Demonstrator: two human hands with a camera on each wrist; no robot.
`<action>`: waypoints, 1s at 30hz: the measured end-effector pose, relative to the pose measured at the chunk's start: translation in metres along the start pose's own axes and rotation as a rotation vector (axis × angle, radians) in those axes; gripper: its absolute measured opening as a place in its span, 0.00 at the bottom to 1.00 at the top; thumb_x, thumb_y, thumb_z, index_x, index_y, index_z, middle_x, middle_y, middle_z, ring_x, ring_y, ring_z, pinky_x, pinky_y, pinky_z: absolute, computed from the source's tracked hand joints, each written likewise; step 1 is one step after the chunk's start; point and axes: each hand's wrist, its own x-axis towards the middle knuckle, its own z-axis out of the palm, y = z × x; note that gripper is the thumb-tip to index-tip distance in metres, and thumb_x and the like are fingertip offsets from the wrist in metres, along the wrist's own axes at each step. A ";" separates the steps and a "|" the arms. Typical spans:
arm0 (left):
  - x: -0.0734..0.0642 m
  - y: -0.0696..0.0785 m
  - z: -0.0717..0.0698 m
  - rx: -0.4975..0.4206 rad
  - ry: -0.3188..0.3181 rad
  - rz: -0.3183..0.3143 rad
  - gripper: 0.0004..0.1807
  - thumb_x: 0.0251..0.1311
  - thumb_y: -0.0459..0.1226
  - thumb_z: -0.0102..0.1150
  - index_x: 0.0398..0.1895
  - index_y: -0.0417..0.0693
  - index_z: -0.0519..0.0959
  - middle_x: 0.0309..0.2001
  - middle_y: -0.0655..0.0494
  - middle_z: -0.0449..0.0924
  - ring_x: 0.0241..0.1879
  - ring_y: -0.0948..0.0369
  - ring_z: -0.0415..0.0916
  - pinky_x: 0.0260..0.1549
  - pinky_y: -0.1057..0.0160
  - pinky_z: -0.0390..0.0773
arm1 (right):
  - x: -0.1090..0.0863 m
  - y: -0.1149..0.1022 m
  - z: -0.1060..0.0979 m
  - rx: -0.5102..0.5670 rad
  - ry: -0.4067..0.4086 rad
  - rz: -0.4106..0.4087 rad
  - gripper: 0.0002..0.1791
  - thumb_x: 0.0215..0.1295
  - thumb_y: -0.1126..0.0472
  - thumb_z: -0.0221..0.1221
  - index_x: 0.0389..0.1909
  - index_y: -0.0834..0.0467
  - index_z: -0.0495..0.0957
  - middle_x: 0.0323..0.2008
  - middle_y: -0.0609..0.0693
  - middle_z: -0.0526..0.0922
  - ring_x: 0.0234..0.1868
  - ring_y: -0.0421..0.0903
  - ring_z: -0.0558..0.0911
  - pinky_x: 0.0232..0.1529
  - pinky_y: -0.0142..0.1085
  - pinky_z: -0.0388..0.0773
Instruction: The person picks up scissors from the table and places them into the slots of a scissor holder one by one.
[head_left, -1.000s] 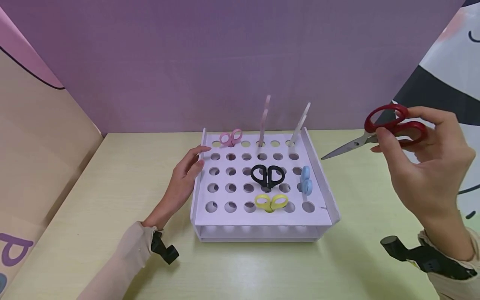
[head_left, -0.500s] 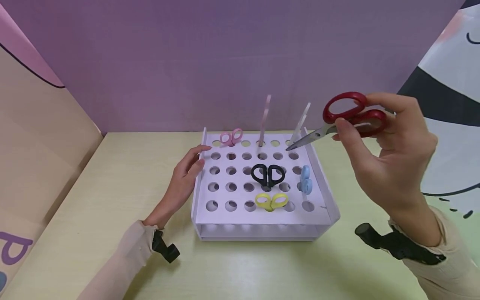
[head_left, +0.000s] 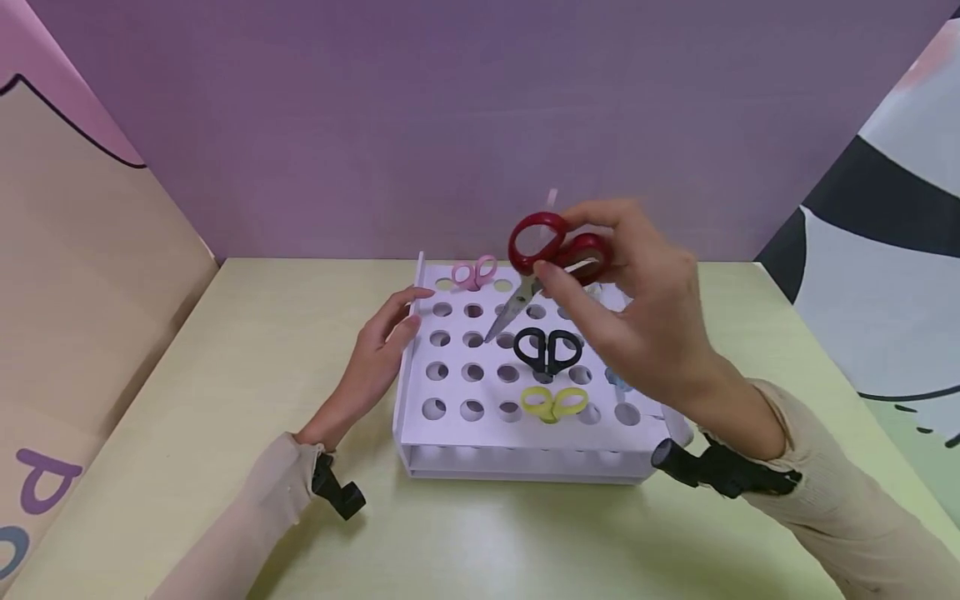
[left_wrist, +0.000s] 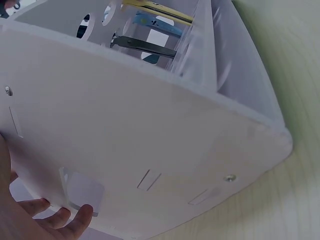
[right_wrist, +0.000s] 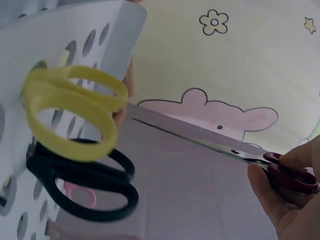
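Observation:
My right hand [head_left: 645, 308] pinches red-handled scissors [head_left: 573, 247] by the handles, thumb against fingers. Their metal blades angle down to the left above a white perforated rack [head_left: 450, 432]. My left hand [head_left: 375, 354] rests against the rack's left wall; the left wrist view has fingertips [left_wrist: 82, 217] touching its side panel by a rectangular cutout. Black scissors [head_left: 553, 367] and yellow scissors [head_left: 553, 408] stand handles up in holes. Small pink scissors [head_left: 474, 280] stand at the back left. Blue-handled scissors [head_left: 618, 381] at the right are partly hidden by my right hand.
The rack stands on a pale wood table [head_left: 300, 333] in front of a purple wall [head_left: 375, 125]. A thin pale pink upright piece [head_left: 552, 198] pokes up behind the red scissors. Several round holes [head_left: 434, 408] line the rack's top. Printed panels flank the table.
My right hand has carried the red scissors leftward from beside the rack to above its middle, now covering its right back part. The left hand stays at the rack's side.

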 end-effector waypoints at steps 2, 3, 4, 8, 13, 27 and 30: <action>-0.001 0.000 0.000 0.002 0.003 -0.002 0.18 0.76 0.42 0.44 0.65 0.62 0.72 0.65 0.56 0.70 0.56 0.55 0.74 0.51 0.52 0.80 | 0.001 0.001 0.007 0.000 -0.061 -0.014 0.23 0.56 0.74 0.67 0.52 0.71 0.71 0.44 0.59 0.84 0.37 0.46 0.87 0.40 0.27 0.82; -0.001 0.000 0.000 0.007 0.004 -0.004 0.18 0.76 0.42 0.44 0.65 0.62 0.72 0.66 0.56 0.70 0.57 0.55 0.74 0.52 0.52 0.80 | 0.001 0.002 0.010 0.004 -0.092 -0.017 0.23 0.56 0.73 0.67 0.52 0.71 0.71 0.44 0.58 0.84 0.38 0.46 0.87 0.39 0.28 0.82; -0.001 0.000 0.000 0.010 0.006 -0.006 0.18 0.76 0.42 0.44 0.65 0.62 0.72 0.66 0.57 0.69 0.58 0.55 0.73 0.53 0.51 0.79 | 0.001 0.003 0.013 0.009 -0.123 -0.017 0.22 0.57 0.72 0.67 0.51 0.70 0.71 0.44 0.58 0.84 0.38 0.45 0.87 0.39 0.28 0.82; -0.002 0.000 0.001 0.026 0.010 -0.018 0.19 0.76 0.43 0.45 0.66 0.62 0.71 0.70 0.60 0.65 0.63 0.55 0.70 0.56 0.51 0.77 | -0.001 0.006 0.024 0.039 -0.210 0.034 0.21 0.58 0.72 0.67 0.51 0.67 0.72 0.44 0.54 0.85 0.37 0.40 0.85 0.39 0.28 0.82; -0.002 0.002 0.003 0.033 0.013 -0.040 0.19 0.76 0.41 0.44 0.67 0.61 0.70 0.72 0.60 0.63 0.66 0.54 0.68 0.58 0.50 0.75 | -0.005 0.010 0.031 0.057 -0.305 0.099 0.19 0.60 0.71 0.66 0.51 0.63 0.72 0.41 0.51 0.86 0.35 0.39 0.85 0.39 0.29 0.82; -0.002 0.001 0.003 0.053 0.013 -0.043 0.19 0.76 0.44 0.44 0.67 0.63 0.70 0.73 0.61 0.62 0.68 0.54 0.66 0.57 0.49 0.75 | -0.008 0.017 0.038 -0.027 -0.510 0.165 0.16 0.61 0.67 0.68 0.49 0.59 0.78 0.38 0.48 0.87 0.35 0.37 0.84 0.38 0.29 0.82; -0.003 0.002 0.003 0.065 0.017 -0.034 0.19 0.76 0.44 0.44 0.66 0.64 0.71 0.73 0.61 0.61 0.70 0.53 0.63 0.59 0.48 0.73 | -0.008 0.019 0.040 -0.045 -0.542 0.158 0.14 0.61 0.67 0.68 0.47 0.59 0.81 0.38 0.47 0.87 0.34 0.37 0.83 0.37 0.28 0.82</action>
